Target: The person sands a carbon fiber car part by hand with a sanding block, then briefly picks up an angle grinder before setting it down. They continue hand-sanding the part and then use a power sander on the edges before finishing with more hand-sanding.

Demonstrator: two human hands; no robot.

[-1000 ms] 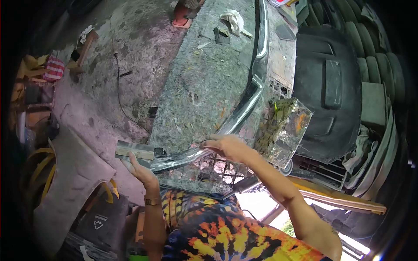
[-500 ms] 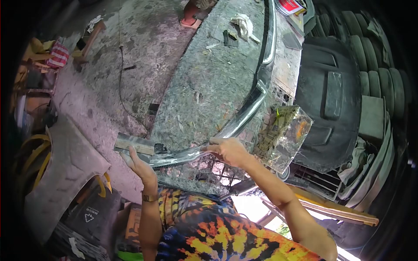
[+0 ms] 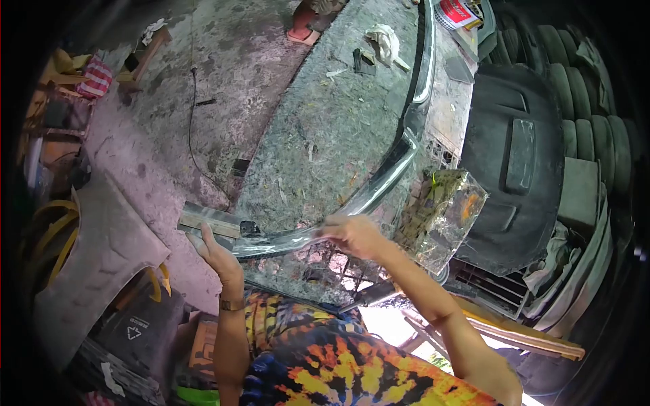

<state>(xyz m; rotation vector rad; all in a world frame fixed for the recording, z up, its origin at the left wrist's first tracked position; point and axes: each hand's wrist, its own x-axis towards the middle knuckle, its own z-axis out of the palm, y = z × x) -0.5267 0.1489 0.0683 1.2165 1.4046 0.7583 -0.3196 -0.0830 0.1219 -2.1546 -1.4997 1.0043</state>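
A long curved dark strip with a shiny face runs from the top of the view down and left across the worktop. My left hand is at its left end, fingers apart, beside a flat grey-brown block that lies at that end. Whether the palm supports the strip is hidden. My right hand rests on the lower middle of the strip with its fingers bent around the edge. What the fingertips hold there is blurred.
The worktop carries a white cloth and a red and white can. A foil-covered box stands right of the strip. Beyond lie a black panel and stacked tyres. Another person's foot shows at the top.
The view has shifted slightly, so the worktop and the things around it appear a little lower and to the right. Both hands stay in nearly the same place; the right fingers look more blurred.
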